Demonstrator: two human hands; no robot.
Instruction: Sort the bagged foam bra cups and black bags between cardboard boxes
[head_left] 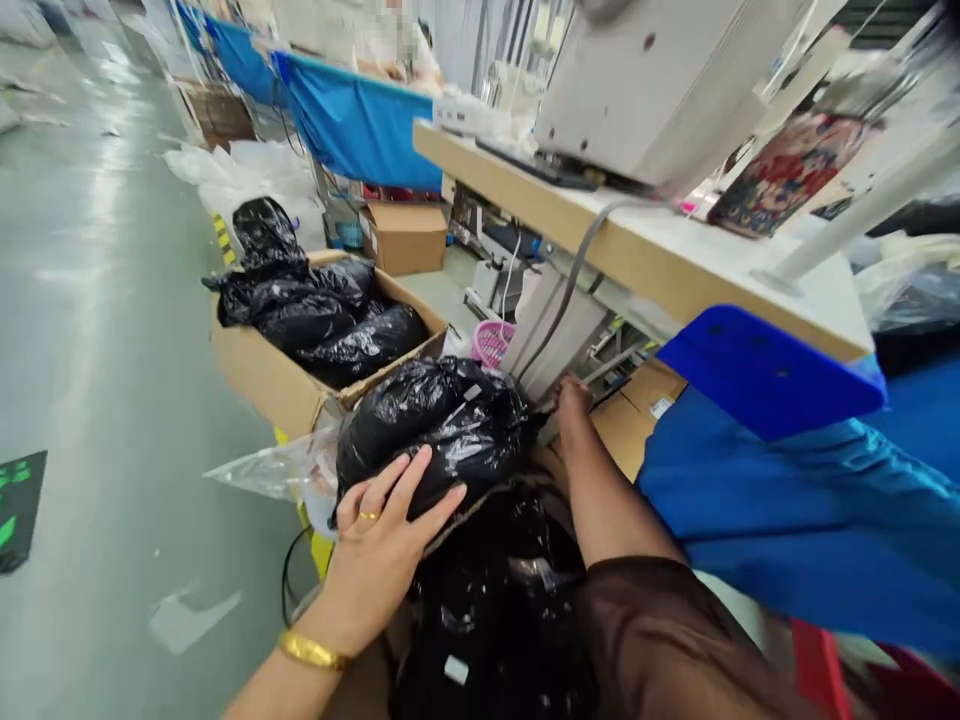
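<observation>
My left hand [382, 530], with a gold ring and bracelet, lies flat with spread fingers on the near side of a stuffed black plastic bag [442, 420]. My right hand [571, 400] reaches behind the far right of that bag, under the table; its fingers are hidden. Another black bag [495, 620] lies below, between my forearms.
An open cardboard box [262, 375] with more black bags stands to the left. A sewing machine [645, 90] sits on the wooden table [652, 265]. Blue cloth [810, 510] hangs at right. A pink basket [491, 342] and a smaller box [405, 235] lie behind.
</observation>
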